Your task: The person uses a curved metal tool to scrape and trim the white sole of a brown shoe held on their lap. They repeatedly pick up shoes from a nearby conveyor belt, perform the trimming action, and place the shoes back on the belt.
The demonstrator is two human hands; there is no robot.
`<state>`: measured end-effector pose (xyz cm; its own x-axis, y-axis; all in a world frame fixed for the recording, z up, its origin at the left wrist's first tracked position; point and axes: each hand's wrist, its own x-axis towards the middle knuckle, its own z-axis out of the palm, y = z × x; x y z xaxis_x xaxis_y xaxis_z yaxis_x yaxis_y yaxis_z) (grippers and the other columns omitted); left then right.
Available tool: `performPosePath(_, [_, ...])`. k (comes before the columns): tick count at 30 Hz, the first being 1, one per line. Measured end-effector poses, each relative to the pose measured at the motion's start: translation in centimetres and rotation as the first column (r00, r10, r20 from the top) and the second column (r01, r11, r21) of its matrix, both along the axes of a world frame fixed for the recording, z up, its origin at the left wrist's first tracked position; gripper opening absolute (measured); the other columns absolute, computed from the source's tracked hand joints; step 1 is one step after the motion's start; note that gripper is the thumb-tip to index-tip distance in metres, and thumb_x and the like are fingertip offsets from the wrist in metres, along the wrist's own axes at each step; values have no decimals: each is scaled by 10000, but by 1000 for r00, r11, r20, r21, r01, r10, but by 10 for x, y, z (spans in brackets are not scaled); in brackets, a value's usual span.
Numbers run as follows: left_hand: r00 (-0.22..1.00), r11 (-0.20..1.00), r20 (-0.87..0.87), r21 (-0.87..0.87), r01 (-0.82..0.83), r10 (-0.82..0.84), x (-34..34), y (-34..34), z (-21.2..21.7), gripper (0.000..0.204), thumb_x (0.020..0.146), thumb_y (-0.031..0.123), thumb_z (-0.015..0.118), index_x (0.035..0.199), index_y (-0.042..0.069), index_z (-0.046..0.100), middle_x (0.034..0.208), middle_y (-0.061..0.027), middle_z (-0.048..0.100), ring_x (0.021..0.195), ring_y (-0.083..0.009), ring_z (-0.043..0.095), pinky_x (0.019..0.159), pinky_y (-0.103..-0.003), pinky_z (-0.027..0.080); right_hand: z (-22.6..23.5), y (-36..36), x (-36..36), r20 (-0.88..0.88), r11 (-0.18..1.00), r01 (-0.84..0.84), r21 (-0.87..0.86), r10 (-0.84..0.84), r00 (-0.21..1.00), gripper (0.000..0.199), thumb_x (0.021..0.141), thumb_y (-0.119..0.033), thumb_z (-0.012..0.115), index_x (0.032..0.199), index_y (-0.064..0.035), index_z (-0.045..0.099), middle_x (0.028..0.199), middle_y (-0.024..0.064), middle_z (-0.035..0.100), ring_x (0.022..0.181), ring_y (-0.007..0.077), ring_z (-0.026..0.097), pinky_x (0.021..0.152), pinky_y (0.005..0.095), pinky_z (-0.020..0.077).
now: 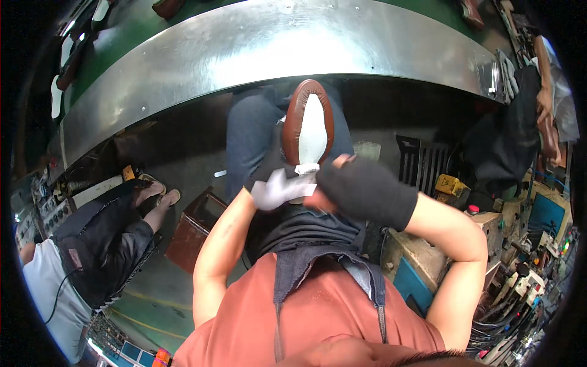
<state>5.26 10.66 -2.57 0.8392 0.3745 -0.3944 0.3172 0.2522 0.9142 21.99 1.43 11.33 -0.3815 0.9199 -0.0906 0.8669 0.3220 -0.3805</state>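
A brown leather shoe upper (291,136), bottom up with a long white insole (313,128), lies over my lap, toe pointing away. My left hand (269,177), in a black and white glove, is closed along the left side of the shoe by its heel end; its white part is smeared by motion. My right hand (361,189), in a black glove with bare fingertips, is curled close to the heel end. A small white piece (307,168) sits at the heel. Blur hides whatever the right fingers pinch.
A curved metal bench edge (275,46) runs across in front, with shoe parts on the green surface behind it. Machinery with a blue panel (413,284) stands at my right. A brown box (194,229) and a seated person (92,257) are at left.
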Motion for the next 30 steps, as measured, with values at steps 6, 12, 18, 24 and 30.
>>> performPosePath(6, [970,983,174,38,-179,170,-5,-14,-23,1098,635,263,874,1456,60,174,1419,-136,331,1321,-274,351,1109,-401,292,-13,9,28,59,943,193,-273,-184,981,447,916,-441,525,740,-44,633,684,177,634,615,317,659,559,414,522])
performPosePath(12, [996,992,92,-127,0,12,-1,-11,15,936,734,239,810,1451,50,238,1426,-154,349,1325,-240,353,1094,-395,320,-27,17,25,-224,991,-134,7,132,965,410,947,-394,485,781,-50,631,704,187,628,654,351,639,595,426,512])
performPosePath(18, [935,949,264,140,-281,238,-1,-16,-15,1115,631,267,874,1457,47,158,1410,-128,345,1320,-269,367,1102,-407,308,-25,-24,47,-267,927,122,-354,-225,937,348,944,-345,539,809,-27,582,711,195,590,651,362,586,589,406,460])
performPosePath(24, [955,947,7,127,-294,296,8,-15,11,1036,666,291,843,1464,59,224,1438,-144,369,1330,-278,380,1104,-408,319,-154,-102,1,-526,446,299,-843,-800,-288,622,1007,-509,253,747,-32,554,671,103,588,560,231,565,565,348,485])
performPosePath(30, [862,913,358,59,-404,358,152,111,93,610,827,116,699,1314,41,339,1223,-142,506,1083,-240,550,896,-349,510,-168,-96,21,-526,499,177,-848,-759,-382,597,991,-536,296,988,-8,575,687,135,614,549,210,603,538,319,500])
